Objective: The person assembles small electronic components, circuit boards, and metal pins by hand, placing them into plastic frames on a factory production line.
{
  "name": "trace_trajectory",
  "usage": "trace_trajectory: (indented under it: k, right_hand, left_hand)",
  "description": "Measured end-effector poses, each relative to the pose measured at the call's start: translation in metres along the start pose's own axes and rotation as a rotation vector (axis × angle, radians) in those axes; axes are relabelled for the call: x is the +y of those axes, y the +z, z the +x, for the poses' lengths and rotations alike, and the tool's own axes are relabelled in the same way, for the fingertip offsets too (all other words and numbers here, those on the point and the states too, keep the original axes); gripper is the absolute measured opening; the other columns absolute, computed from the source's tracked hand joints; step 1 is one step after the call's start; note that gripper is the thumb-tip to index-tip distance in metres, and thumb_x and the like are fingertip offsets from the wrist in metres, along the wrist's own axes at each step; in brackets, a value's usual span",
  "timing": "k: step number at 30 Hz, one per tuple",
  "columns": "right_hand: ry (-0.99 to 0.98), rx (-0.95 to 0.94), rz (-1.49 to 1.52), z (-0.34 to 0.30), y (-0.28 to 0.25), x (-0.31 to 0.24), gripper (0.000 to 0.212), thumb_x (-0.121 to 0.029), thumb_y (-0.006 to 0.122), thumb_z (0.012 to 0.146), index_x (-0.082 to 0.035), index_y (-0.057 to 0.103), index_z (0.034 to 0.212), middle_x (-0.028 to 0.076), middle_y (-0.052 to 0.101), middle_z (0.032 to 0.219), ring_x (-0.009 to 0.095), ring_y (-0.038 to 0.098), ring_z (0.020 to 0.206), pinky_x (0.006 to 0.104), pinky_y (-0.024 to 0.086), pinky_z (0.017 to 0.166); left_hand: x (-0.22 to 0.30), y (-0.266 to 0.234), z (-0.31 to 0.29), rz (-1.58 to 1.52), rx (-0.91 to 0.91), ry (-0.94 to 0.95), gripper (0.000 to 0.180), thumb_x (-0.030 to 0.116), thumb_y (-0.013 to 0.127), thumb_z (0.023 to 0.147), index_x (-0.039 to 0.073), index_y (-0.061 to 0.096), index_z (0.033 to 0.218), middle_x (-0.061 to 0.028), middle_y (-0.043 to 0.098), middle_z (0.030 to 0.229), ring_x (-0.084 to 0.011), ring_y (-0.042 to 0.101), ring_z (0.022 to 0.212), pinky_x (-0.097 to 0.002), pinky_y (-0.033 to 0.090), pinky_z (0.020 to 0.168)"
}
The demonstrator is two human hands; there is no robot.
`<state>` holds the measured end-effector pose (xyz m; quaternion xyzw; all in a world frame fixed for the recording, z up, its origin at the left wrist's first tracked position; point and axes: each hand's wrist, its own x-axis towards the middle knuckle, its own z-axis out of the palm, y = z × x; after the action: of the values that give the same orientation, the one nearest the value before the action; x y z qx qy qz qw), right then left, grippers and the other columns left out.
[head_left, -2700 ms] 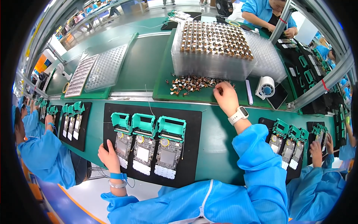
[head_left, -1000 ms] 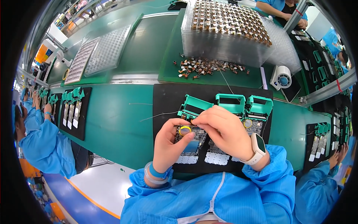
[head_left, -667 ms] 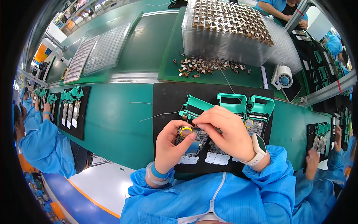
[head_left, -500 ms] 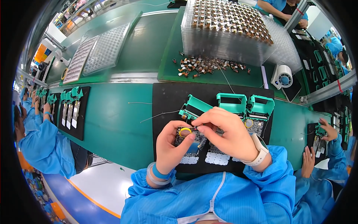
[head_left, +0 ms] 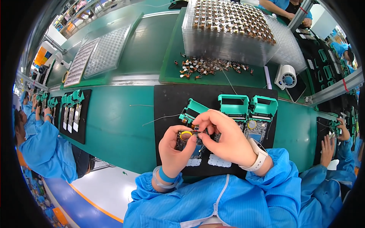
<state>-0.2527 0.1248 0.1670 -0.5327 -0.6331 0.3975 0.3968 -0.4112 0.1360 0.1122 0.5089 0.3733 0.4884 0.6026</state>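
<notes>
My left hand (head_left: 172, 149) is closed on the side of a circuit board (head_left: 196, 150), its thumb beside a round yellow-rimmed part (head_left: 186, 135). At the board's top edge my right hand (head_left: 225, 137) is closed in a pinch, fingertips close to the left thumb. A small dark and copper-coloured bit shows at those fingertips, but most of it is hidden. Joined at the board's far end is a tilted green plastic frame (head_left: 194, 109). To its right stand a second green frame (head_left: 233, 107) and a third green frame (head_left: 263, 108), each with its own board, on a black mat (head_left: 167, 99).
Behind the mat lies a pile of small copper and white parts (head_left: 209, 68), below a stack of clear trays (head_left: 228, 43). A small white fan (head_left: 286, 76) stands right. More boards on a black mat (head_left: 79, 114) lie left. Co-workers sit on both sides.
The view has shifted slightly. My right fingers have curled in and lowered a little at the board's top edge; my left hand keeps its hold. The right co-worker's hands have moved.
</notes>
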Motion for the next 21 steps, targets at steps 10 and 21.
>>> trace_trajectory:
  k: [10,21]
  right_hand:
    - [0.019,0.082,0.241,-0.003,-0.011,-0.003,0.032,0.006,0.057,0.078,-0.004,0.053,0.108,0.001,0.053,0.090,0.008,0.045,0.075,0.0208,0.040,0.065]
    - [0.203,-0.195,0.397,-0.020,-0.053,0.002,0.053,0.019,0.033,0.083,-0.001,0.035,0.132,0.016,0.050,0.122,0.017,0.059,0.098,0.0294,0.048,0.083]
  left_hand:
    - [0.013,0.000,0.006,0.014,-0.001,0.091,0.025,-0.006,0.065,0.081,-0.001,0.053,0.102,-0.0044,0.059,0.093,-0.0068,0.056,0.083,-0.0192,0.045,0.073]
    - [0.024,-0.001,0.025,1.056,0.288,0.514,0.039,0.009,0.072,0.076,0.001,0.054,0.111,-0.0124,0.057,0.099,-0.0280,0.054,0.094,-0.0372,0.044,0.081]
